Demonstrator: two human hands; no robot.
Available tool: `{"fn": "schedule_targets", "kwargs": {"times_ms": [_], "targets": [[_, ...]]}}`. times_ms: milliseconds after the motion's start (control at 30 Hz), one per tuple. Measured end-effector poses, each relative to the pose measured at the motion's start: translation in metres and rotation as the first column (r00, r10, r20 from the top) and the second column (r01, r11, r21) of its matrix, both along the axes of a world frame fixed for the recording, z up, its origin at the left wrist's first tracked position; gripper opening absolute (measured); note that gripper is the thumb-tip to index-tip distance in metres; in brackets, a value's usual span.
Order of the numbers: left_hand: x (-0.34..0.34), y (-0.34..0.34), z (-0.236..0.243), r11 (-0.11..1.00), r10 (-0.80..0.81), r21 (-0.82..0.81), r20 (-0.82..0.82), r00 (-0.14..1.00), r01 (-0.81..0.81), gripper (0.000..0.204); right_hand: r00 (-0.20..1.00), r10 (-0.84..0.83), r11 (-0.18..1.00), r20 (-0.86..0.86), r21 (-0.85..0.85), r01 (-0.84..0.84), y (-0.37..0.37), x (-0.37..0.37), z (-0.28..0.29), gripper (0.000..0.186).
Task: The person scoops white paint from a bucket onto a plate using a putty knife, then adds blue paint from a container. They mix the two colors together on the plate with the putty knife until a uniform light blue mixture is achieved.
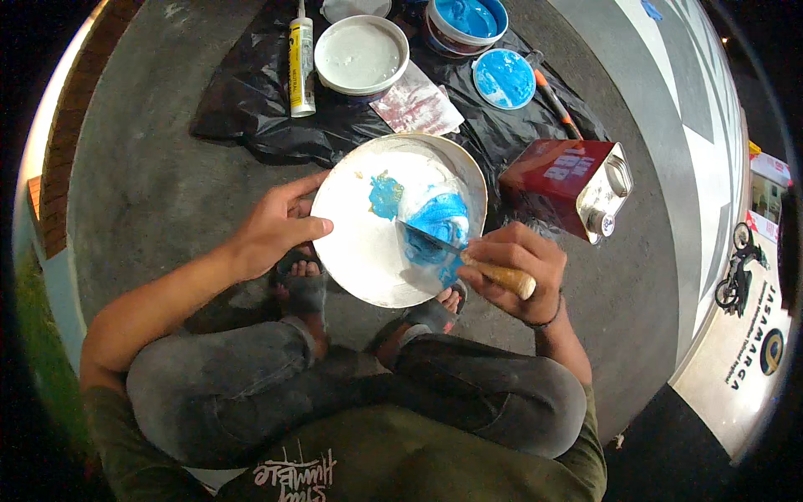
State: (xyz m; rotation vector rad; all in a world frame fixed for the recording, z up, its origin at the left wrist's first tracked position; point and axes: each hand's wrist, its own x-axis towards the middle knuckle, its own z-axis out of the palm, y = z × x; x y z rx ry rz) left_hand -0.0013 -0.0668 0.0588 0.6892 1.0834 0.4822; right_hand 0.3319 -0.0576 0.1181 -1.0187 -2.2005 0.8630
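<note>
My left hand (pixel 280 222) grips the left rim of a round white pan (pixel 355 259), thumb over the edge and fingers underneath. Blue and white paste (pixel 439 216) lies partly blended on the right side of the pan, with a smaller blue patch (pixel 386 196) left of it. In my right hand (pixel 523 268) is a putty knife (pixel 508 279) with a wooden handle. Its thin blade points left and rests in the blue paste. The fingers of my right hand close around the handle near the blade.
Beyond the pan, a black plastic sheet (pixel 251 117) holds a sealant tube (pixel 301 67), a tub of white paste (pixel 360 54), a tub of blue paste (pixel 467 18), a blue-smeared lid (pixel 504 79), sandpaper (pixel 416 102) and an orange-handled tool (pixel 556 102). A red metal can (pixel 560 180) lies right.
</note>
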Motion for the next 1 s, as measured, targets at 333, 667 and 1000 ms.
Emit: {"fn": "schedule_targets", "kwargs": {"times_ms": [333,667,1000], "targets": [[0.000,-0.005,0.003,0.997,-0.076,0.003,-0.031,0.997,0.076,0.074,0.998,-0.006,1.000,0.059,-0.003,0.006,0.002,-0.003,-0.001,0.026],[0.002,-0.004,0.007,1.000,-0.021,0.005,-0.004,1.000,0.021,0.073,0.984,-0.164,0.978,0.074,0.141,0.153,-0.001,-0.004,-0.003,0.024],[0.007,-0.004,0.003,0.994,0.027,0.105,0.035,0.999,-0.030,0.070,0.991,-0.134,0.984,-0.003,0.122,0.133,0.000,-0.002,-0.010,0.026]]}}
